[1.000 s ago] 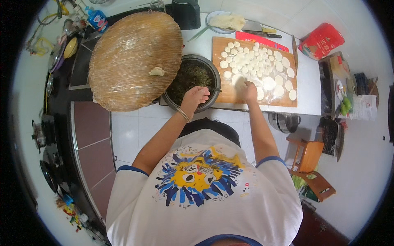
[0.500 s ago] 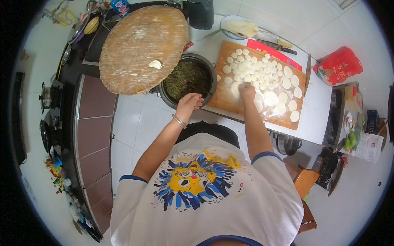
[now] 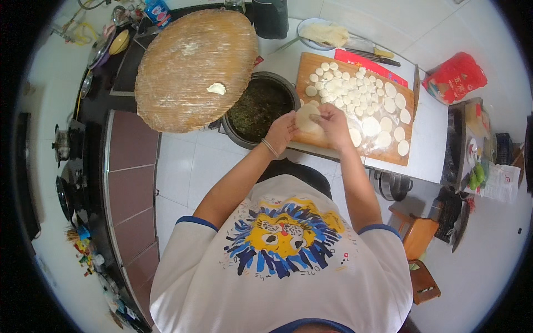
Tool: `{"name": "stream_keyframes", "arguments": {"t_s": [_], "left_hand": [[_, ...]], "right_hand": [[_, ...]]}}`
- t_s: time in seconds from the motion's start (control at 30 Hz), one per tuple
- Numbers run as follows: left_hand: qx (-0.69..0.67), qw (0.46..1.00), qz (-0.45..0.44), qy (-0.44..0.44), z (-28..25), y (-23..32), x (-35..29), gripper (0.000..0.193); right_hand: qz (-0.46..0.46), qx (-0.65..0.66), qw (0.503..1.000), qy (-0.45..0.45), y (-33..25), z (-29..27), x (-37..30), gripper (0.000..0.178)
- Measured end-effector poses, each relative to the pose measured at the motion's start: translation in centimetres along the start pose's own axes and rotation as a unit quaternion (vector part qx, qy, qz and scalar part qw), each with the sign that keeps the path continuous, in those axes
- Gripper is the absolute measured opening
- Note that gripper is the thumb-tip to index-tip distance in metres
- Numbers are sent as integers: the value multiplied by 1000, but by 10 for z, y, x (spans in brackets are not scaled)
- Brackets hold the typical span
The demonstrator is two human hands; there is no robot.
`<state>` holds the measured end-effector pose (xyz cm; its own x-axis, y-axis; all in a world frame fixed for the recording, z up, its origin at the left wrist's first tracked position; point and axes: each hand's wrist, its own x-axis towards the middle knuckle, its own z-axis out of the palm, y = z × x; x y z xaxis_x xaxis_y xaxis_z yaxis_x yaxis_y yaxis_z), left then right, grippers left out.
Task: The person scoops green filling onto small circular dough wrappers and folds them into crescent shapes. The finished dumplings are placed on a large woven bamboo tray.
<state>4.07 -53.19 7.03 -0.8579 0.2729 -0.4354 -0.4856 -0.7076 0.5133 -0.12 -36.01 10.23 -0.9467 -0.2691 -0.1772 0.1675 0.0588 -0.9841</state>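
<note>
A thin round dumpling wrapper [image 3: 306,118] is pinched at its right edge by my right hand [image 3: 333,123], lifted over the left part of the wooden board [image 3: 311,145]. Close beside its left edge, my left hand [image 3: 282,132] is open, fingers stretched toward it; I cannot tell whether they touch. To the left stands a dark pot [image 3: 227,130] of chopped green filling [image 3: 258,108]. One folded dumpling [image 3: 216,88] lies on a large round woven tray [image 3: 183,66]. Several small dough pieces [image 3: 350,94] and rolled wrappers [image 3: 383,139] cover the floured board.
A knife [image 3: 383,59] and a red strip [image 3: 350,57] lie behind the board, near a bowl [image 3: 304,28] with a pale cloth-like thing. A red bag [image 3: 455,77] stands at the right. A dark cylindrical container [image 3: 270,19] is at the back.
My right hand has lifted a wrapper off the board and brought it toward the left. My left hand has moved right, from the pot's front edge to the wrapper.
</note>
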Motion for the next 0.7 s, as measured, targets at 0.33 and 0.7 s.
{"name": "stream_keyframes", "arguments": {"t_s": [0.33,0.7], "left_hand": [[84,994,60,-46,-95,40,-28,35],[-42,990,-20,136,-149,82,-58,36]], "right_hand": [[-9,-175,984,22,-5,101,7,16],[-89,-728,679,-33,46,113,34,12]]}}
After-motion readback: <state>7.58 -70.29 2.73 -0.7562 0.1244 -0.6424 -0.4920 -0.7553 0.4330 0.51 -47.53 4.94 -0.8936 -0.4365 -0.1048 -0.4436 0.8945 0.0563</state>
